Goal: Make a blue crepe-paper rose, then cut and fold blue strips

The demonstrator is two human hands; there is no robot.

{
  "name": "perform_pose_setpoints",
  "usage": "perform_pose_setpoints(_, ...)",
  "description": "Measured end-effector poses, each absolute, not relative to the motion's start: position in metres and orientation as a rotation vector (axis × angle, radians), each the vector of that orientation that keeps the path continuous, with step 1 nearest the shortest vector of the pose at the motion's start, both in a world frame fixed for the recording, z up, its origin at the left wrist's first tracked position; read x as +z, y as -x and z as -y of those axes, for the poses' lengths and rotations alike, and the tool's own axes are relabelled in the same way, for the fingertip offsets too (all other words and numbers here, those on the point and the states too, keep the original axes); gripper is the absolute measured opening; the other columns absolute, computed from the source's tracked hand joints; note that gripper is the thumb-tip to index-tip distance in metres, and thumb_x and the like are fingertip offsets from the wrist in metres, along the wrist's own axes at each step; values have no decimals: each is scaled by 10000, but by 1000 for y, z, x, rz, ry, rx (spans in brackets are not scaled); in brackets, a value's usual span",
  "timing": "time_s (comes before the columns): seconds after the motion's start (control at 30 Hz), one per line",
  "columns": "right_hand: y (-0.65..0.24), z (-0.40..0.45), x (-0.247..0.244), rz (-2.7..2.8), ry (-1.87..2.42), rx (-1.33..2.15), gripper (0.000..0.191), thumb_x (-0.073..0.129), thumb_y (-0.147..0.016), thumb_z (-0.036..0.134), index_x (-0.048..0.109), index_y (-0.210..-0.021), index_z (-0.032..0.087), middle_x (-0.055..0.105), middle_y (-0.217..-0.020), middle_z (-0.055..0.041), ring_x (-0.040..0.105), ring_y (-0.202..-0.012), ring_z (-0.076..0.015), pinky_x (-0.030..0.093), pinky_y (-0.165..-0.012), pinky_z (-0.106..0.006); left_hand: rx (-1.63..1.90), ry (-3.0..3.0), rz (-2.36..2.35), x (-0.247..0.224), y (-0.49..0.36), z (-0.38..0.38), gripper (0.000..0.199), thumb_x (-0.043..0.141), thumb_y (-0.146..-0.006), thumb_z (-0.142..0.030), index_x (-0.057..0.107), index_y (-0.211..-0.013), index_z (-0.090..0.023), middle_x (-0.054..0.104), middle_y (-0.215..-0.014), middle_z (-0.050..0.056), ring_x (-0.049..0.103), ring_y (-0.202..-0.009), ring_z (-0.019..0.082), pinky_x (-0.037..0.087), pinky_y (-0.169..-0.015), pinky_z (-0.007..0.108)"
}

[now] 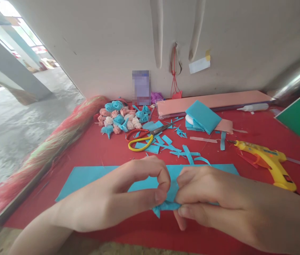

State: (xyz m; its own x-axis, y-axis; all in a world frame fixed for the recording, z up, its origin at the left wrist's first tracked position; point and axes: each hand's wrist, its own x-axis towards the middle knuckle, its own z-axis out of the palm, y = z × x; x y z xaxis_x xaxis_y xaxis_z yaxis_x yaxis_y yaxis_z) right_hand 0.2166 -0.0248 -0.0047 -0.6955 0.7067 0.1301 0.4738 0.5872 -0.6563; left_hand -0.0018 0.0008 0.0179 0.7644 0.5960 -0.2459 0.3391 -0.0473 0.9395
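Both my hands meet over the near middle of the red tabletop, pinching a small twisted piece of blue crepe paper (pixel 167 205). Thumb and finger of my left hand (pixel 118 191) close on its left end, where a pointed tip hangs down. My right hand (pixel 219 198) grips the other end with its fingers curled. Beneath the hands lies a wide sheet of blue crepe paper (pixel 83 177), partly covered by them. Scissors (pixel 151 137) with one red and one yellow handle rest just beyond, among blue paper scraps (pixel 175 147).
At back left sits a heap of blue, pink and white paper roses (pixel 118 119). A yellow glue gun (pixel 272 163) lies to the right. Folded blue paper (pixel 204 117), a long pink paper pack (pixel 213 101) and a small white bottle (pixel 253 107) are by the wall. Red-white strands (pixel 57 145) hang along the left edge.
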Motion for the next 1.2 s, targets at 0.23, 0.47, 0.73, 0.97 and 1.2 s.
perform_pose_setpoints(0.23,-216,23,-4,2364,1068,1300,235,485,-897,231,703,-815,261,708,-922,20,658,-708,-117,395,-398,-176,226,-1503,-742,17,1,-3,169,520,-893,-297,504,-768,-185,486,-806,-14,433,-774,139,349,-689,227)
perform_pose_setpoints(0.47,-215,0,0,2150,779,1792,296,427,-950,282,627,-770,159,503,-586,26,500,-573,-86,422,-555,-198,472,-1345,-670,5,-2,-9,253,500,-896,-409,579,-854,-172,537,-862,10,500,-854,166,395,-804,275)
perform_pose_setpoints(0.73,-200,-11,-29,1512,256,2100,227,417,-969,243,567,-823,156,468,-585,56,411,-501,-63,384,-640,-250,710,-1183,-658,11,-11,-3,274,331,-943,-233,540,-779,-167,564,-773,10,542,-804,141,423,-859,283)
perform_pose_setpoints(0.97,-194,-9,-38,1314,149,2207,215,419,-969,259,562,-837,168,439,-561,77,374,-472,-63,362,-693,-281,669,-1183,-682,3,-9,-1,124,515,-876,-286,563,-857,-173,632,-816,12,577,-854,174,425,-863,308)
perform_pose_setpoints(1.2,-192,-4,-39,1311,170,2248,227,424,-955,316,508,-783,193,438,-537,67,348,-482,-87,371,-683,-295,766,-1150,-700,-1,-8,-1,87,553,-879,-257,578,-843,-182,574,-821,-4,529,-830,146,399,-816,280)
